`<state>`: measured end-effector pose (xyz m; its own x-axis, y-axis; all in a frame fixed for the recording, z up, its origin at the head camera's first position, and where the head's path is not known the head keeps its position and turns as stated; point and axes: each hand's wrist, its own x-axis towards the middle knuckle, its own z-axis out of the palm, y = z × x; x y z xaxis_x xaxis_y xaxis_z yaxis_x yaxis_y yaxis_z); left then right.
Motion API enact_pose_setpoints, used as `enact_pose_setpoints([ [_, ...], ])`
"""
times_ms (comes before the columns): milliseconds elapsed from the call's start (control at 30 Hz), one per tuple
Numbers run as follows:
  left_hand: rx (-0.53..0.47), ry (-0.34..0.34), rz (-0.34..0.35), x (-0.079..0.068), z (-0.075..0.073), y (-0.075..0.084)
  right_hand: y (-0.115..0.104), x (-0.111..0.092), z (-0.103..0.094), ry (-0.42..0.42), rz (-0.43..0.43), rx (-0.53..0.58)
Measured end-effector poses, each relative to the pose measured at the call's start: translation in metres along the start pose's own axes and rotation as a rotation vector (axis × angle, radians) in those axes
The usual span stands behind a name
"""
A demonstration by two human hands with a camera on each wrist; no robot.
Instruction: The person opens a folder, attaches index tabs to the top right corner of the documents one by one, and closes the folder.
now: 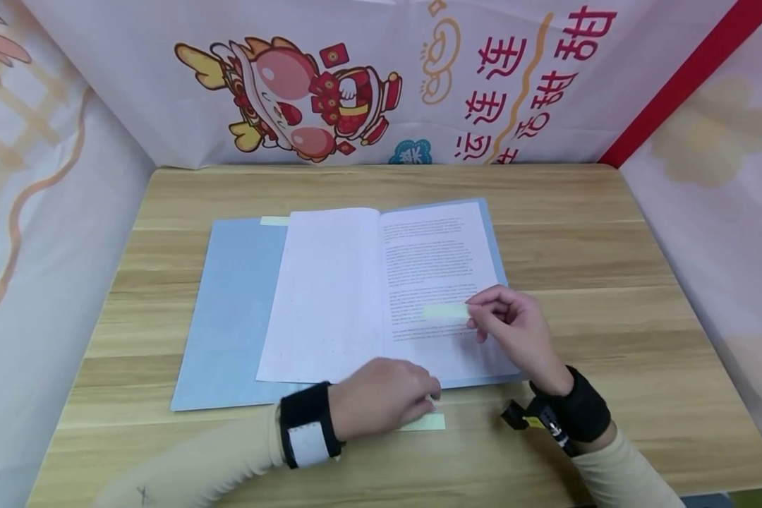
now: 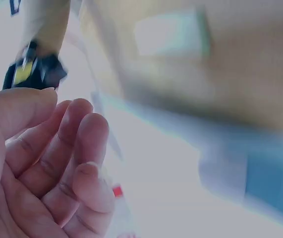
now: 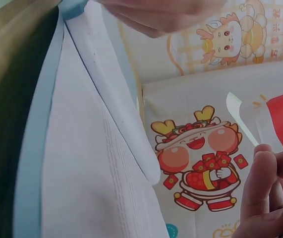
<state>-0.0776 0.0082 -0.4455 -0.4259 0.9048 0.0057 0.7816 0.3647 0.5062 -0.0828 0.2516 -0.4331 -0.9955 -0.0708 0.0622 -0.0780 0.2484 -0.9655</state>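
Note:
My right hand (image 1: pixel 514 324) pinches one end of a pale green sticky strip (image 1: pixel 444 311) between thumb and finger, over the printed right page (image 1: pixel 428 247). In the right wrist view the sticky strip (image 3: pixel 241 119) stands out from the fingertips, slightly bent. My left hand (image 1: pixel 387 397) hovers near the lower edge of the open booklet, fingers loosely bent with nothing between them. Just below it a pale green sticky pad (image 1: pixel 427 422) lies on the table, partly covered by the hand. The booklet has a blue cover (image 1: pixel 228 310) and a blank left page (image 1: pixel 330 296).
Another pale green strip (image 1: pixel 274 221) sticks at the top edge of the blue cover. The wooden table (image 1: pixel 578 233) carries the booklet near its middle. White printed cloth (image 1: pixel 368 28) hangs behind and along both sides.

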Motion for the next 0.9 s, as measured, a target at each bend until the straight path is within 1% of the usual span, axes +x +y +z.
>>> enact_pose_setpoints([
  [167, 0.016, 0.091, -0.057, -0.001, -0.039, -0.015, -0.005, 0.004, -0.012, 0.017, 0.004, -0.038],
  [267, 0.008, 0.111, -0.124, 0.003, -0.061, -0.023, -0.006, 0.008, -0.02, 0.028, 0.017, -0.079],
  [333, 0.014, 0.108, -0.179, 0.01, -0.074, -0.028, -0.006, 0.012, -0.026, 0.044, 0.033, -0.092],
  [433, 0.049, 0.096, -0.248, 0.025, -0.088, -0.037, -0.004, 0.021, -0.036, 0.075, 0.066, -0.099],
  [533, 0.093, 0.081, -0.295, 0.043, -0.098, -0.045, -0.002, 0.032, -0.046, 0.093, 0.096, -0.108],
  [667, 0.14, 0.092, -0.314, 0.068, -0.108, -0.057, 0.002, 0.05, -0.059, 0.102, 0.135, -0.118],
  [833, 0.201, 0.157, -0.307, 0.099, -0.118, -0.077, 0.007, 0.075, -0.073, 0.148, 0.21, -0.143],
  [900, 0.226, 0.169, -0.312, 0.111, -0.122, -0.086, 0.01, 0.084, -0.078, 0.168, 0.247, -0.155],
])
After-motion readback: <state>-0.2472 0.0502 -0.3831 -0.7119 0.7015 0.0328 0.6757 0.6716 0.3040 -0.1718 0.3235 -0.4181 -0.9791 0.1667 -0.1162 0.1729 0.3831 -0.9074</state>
